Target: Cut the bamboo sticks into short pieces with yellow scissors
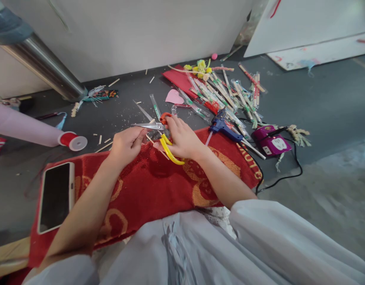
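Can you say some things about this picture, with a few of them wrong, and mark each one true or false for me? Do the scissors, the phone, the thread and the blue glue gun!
1. The right hand is holding the scissors. True.
2. The scissors are snapped shut. False: their blades are spread apart.
3. The phone is lying on the red towel. True.
4. The thread on the spool is green. False: the thread is red.
5. The blue glue gun is in the left hand. False: it is lying down, over past the right hand.
6. The paper heart is pink. True.
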`<act>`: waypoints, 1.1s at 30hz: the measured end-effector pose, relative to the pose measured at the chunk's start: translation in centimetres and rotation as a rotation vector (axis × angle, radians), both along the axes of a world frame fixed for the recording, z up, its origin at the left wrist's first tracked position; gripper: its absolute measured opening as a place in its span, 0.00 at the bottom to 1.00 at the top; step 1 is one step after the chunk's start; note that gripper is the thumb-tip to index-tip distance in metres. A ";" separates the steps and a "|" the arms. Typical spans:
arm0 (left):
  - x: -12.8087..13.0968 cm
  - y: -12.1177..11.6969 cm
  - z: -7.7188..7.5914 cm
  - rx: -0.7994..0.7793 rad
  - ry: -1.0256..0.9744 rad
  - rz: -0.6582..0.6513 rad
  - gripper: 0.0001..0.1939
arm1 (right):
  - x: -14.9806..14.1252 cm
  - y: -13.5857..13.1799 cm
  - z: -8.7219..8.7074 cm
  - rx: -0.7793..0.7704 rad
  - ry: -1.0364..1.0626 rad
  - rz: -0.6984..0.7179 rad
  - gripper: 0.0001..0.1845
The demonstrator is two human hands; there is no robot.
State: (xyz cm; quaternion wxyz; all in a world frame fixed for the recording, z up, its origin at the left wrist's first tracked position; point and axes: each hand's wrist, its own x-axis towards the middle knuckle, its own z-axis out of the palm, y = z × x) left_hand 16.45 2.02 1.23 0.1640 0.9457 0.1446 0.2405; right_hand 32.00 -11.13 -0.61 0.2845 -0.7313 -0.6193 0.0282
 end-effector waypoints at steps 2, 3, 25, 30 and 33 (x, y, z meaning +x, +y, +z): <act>0.1 0.0 -0.1 0.009 -0.020 -0.006 0.21 | -0.1 0.1 0.0 -0.011 0.000 -0.007 0.44; 0.1 0.0 -0.2 0.008 -0.024 -0.006 0.22 | -0.1 0.2 0.0 -0.015 0.001 -0.013 0.43; 0.2 0.1 -0.6 0.017 -0.028 0.081 0.20 | 0.4 0.3 -0.1 -0.085 0.111 0.056 0.27; -0.1 0.7 -0.6 0.042 -0.013 0.068 0.18 | 0.8 0.4 -0.3 -0.084 0.180 0.159 0.26; -0.1 0.9 -0.4 0.036 -0.050 0.078 0.18 | 0.7 0.4 -0.1 -0.089 0.179 0.122 0.28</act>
